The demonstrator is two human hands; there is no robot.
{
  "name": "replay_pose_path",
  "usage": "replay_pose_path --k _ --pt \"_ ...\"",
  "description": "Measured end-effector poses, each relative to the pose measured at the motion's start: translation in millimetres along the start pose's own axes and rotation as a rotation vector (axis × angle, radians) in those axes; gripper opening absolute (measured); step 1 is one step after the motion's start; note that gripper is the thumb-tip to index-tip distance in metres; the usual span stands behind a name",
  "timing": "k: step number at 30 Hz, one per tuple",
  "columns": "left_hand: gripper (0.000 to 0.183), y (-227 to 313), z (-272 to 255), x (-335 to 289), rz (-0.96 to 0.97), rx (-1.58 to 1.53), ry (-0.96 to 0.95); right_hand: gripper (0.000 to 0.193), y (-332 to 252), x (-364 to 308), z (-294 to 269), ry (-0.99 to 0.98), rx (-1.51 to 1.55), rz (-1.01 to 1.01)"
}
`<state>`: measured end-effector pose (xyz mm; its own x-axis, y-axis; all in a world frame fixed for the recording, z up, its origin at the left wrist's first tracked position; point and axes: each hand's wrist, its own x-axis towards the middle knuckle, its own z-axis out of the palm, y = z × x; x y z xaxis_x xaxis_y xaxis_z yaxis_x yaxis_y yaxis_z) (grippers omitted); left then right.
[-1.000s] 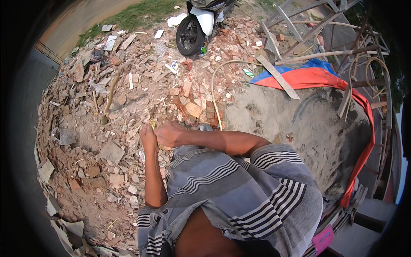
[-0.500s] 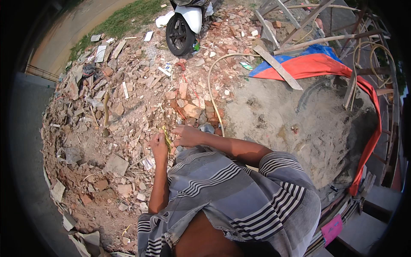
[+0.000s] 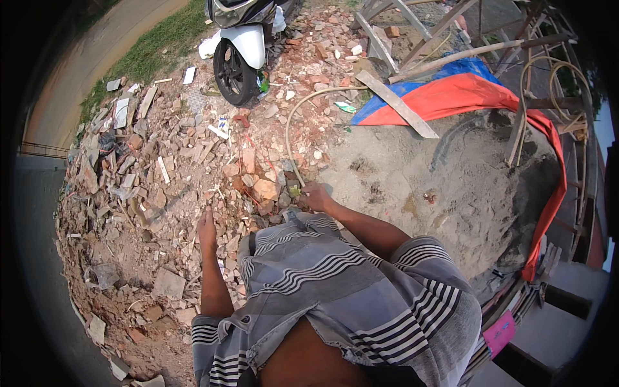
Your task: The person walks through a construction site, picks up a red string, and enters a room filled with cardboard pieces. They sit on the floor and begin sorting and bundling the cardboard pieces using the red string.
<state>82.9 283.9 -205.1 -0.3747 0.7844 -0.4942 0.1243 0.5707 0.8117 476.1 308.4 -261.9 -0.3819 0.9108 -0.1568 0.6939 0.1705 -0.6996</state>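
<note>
Holding a small yellow-green scrap [image 3: 294,191] by its near end: right hand [image 3: 316,195], fingers closed on it, scrap jutting out toward nine o'clock over the rubble [image 3: 213,148]. Material unclear; too small to tell. Clock below read from the right hand, twelve at the top of the view.

Cream hose [image 3: 288,132] comes down from twelve o'clock in a bowed line, its lower end just beside the fingers; contact cannot be told. Orange-tan brick piece [image 3: 266,189] lies near, at nine.

Left hand [image 3: 206,226] well apart, between eight and nine, above the rubble. Its fingers look drawn together; whether anything sits between them cannot be told. Grey slab [image 3: 169,284] at seven o'clock from that hand.

Step in hand, as judged: the scrap carried by the right hand alone, arms spread either side of the striped shirt [image 3: 348,277]. Any next move of the right hand calls for a steady pinch and a path clear of the hose; letting go would call only for parting the fingers.

Further out: sand bed [image 3: 438,187] at three, pale plank [image 3: 396,103] between one and two, resting across red-and-blue tarpaulin [image 3: 451,97]. Motorbike [image 3: 238,58] at eleven, front wheel toward the rubble. Pink sheet [image 3: 500,334] at four.
</note>
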Motion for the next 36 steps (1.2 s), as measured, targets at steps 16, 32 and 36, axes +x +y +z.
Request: replay_pose_path --k 16,32,36 --pt "0.031 -146.9 3.3 5.3 -0.933 0.101 -0.181 0.033 159.0 -10.8 -81.4 0.247 0.008 0.958" --pt "0.037 326.1 99.3 422.9 0.012 0.096 -0.278 0.037 102.1 289.3 -267.2 0.673 0.237 0.804" --pt "0.046 366.6 119.9 425.1 0.073 0.062 -0.316 0.033 101.9 285.4 -243.9 0.819 0.31 0.846"
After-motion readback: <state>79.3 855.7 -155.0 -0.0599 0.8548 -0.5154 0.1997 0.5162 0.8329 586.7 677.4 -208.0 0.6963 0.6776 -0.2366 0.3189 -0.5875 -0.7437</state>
